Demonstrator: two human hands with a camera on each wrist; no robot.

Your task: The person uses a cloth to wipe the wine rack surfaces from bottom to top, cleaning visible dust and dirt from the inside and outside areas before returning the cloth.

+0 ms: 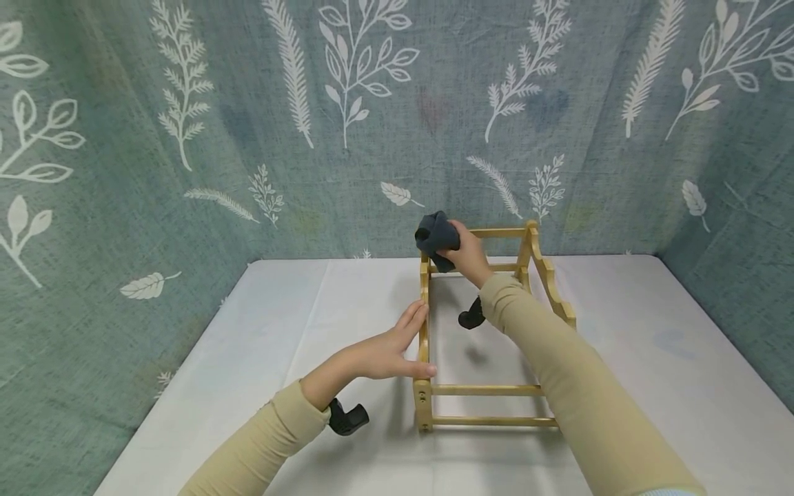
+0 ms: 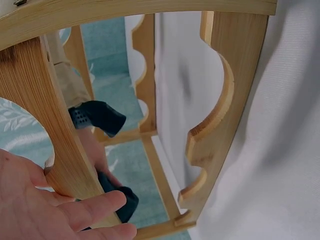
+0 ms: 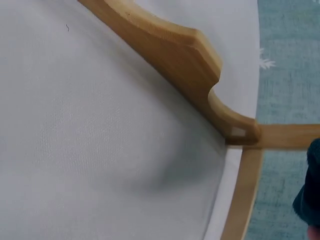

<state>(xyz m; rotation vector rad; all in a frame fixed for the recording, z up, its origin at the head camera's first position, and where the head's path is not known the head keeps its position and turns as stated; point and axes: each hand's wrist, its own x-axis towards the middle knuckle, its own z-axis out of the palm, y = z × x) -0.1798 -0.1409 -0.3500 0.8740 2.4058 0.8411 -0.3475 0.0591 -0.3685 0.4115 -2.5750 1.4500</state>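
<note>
A light wooden rack [image 1: 486,390] with scalloped sides stands on the table. In the head view, my left hand [image 1: 387,350] rests on its left side rail, thumb near the front end and fingers farther back. The left wrist view shows the fingers of the left hand [image 2: 75,212] stretched across a notched board. My right hand [image 1: 469,255] grips a bunched dark blue-grey cloth [image 1: 436,234] at the rack's far left corner. Only an edge of the cloth [image 3: 307,187] shows in the right wrist view, and the right hand is mostly out of that frame.
A white cloth covers the table [image 1: 651,358]. Behind and on both sides hangs a blue-green curtain [image 1: 397,158] with white leaf prints. Black camera mounts [image 1: 349,418] sit at both wrists. The right forearm passes over the rack's right side.
</note>
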